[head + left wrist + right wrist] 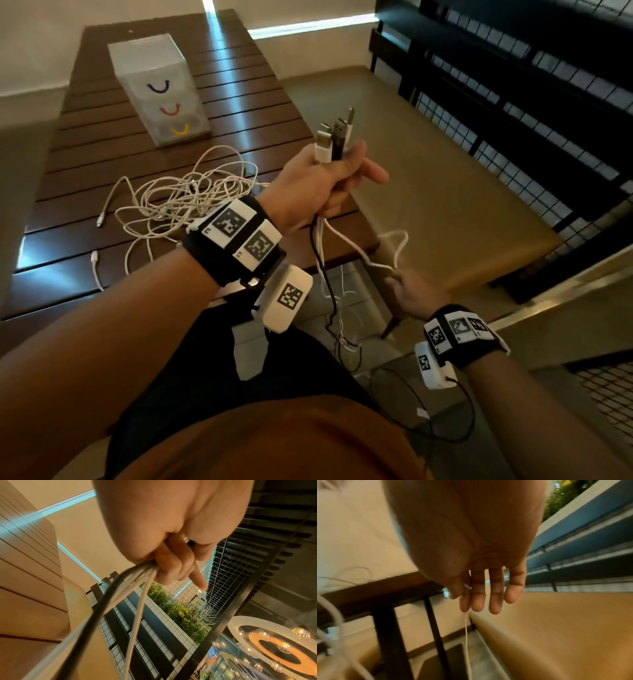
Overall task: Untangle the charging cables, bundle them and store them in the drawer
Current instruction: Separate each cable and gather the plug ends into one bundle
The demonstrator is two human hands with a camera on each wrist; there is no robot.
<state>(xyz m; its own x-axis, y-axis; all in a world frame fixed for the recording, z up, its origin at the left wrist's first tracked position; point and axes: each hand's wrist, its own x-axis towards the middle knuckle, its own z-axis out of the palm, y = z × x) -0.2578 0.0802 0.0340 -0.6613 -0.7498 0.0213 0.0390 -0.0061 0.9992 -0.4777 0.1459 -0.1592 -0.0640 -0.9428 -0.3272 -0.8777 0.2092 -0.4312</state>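
Note:
My left hand (325,181) is raised over the table's right edge and grips a bunch of charging cables (322,260) just below their plugs. Several white and black USB plugs (334,138) stick up out of the fist. In the left wrist view the curled fingers (171,563) wrap the white and black cables (120,596), which run down and away. My right hand (406,291) is lower and to the right, pinching one white cable (383,265) that loops up from the bunch. In the right wrist view the thumb presses that white cable (466,635) against the index finger (464,601).
A tangle of white cables (185,202) lies on the dark slatted table (102,137). A translucent drawer unit (161,92) with three coloured handles stands at the table's far end, all drawers closed. A tan cushioned bench (445,178) and a black mesh railing (513,102) stand on the right.

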